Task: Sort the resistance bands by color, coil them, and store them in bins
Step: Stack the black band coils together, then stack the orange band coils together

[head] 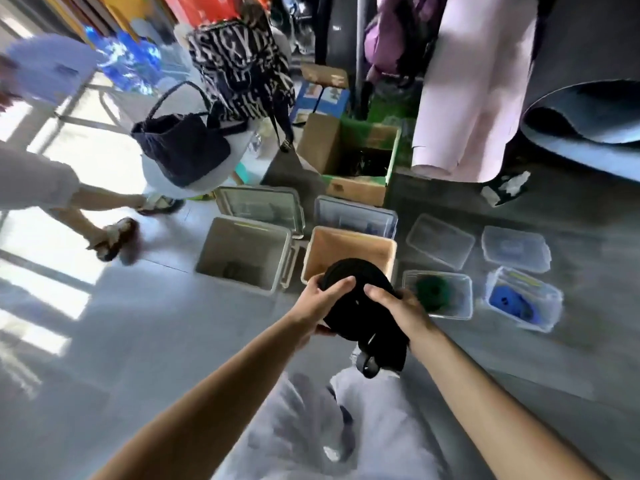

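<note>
A coiled black resistance band (356, 292) is held between both hands just above the near rim of a beige bin (346, 245). My left hand (323, 301) grips its left side, fingers curled over the top. My right hand (398, 306) grips its right side. A loose black end with a clip hangs down below the coil. A grey bin (211, 251) to the left holds something dark at its bottom. To the right, a clear bin (464, 299) holds a green coil (433, 292) and another clear bin (550, 306) holds a blue coil (510, 301).
Two lidded clear boxes (259, 206) stand behind the bins, and two loose lids (440, 240) lie on the floor at right. An open cardboard box (349, 157) sits further back. A person's legs (86, 209) pass at left. A stool with a dark bag (180, 147) stands nearby.
</note>
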The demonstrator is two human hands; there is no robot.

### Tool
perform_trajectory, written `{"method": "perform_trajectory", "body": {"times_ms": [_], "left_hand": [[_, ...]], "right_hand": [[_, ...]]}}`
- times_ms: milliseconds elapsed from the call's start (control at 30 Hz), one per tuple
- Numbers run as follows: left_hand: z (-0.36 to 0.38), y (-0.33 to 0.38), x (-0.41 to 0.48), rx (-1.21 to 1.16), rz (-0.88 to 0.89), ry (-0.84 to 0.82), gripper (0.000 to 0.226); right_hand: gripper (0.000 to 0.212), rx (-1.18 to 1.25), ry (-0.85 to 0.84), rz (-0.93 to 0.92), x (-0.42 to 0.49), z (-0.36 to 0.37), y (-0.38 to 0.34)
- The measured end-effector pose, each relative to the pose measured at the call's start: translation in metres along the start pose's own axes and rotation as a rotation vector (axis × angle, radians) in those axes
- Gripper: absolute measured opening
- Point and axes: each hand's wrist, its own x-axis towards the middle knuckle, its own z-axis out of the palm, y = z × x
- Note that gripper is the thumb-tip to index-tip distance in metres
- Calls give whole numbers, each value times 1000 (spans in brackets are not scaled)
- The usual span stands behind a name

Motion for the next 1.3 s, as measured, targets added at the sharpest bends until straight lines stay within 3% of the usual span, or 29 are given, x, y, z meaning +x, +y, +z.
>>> {"method": "perform_trajectory", "body": {"times_ms": [67,233,467,700,833,933,1067,1133,1233,1300], "left_hand": [[-11,0,43,6,-28,-14,65],[-26,-17,174,10,-73,-8,52],[-24,-77,385,-30,-135,-10,116],[-5,-164,551,-175,-200,-52,116],[4,-199,617,-132,-238,1,86],[-1,-210,645,-93,-301,-71,71],[-11,-207,652,188,-350,-88,103],[-17,-202,643,359,-259,-32,106],[-32,-186,618,590,-15,18,83],[-41,-166,579,608,80,-20,42]], "right_hand": [[66,6,6,35,40,9,3],[32,60,-84,64,160,26,20],[89,18,-47,189,368,23,93],[111,-50,-23,163,531,8,180],[119,-109,-133,220,593,1,212],[132,-203,-110,247,615,2,230],[132,-411,-60,242,624,-1,234],[127,-647,-15,217,623,-4,227],[120,-1002,56,136,592,-5,207],[112,-1057,21,87,547,0,192]]}}
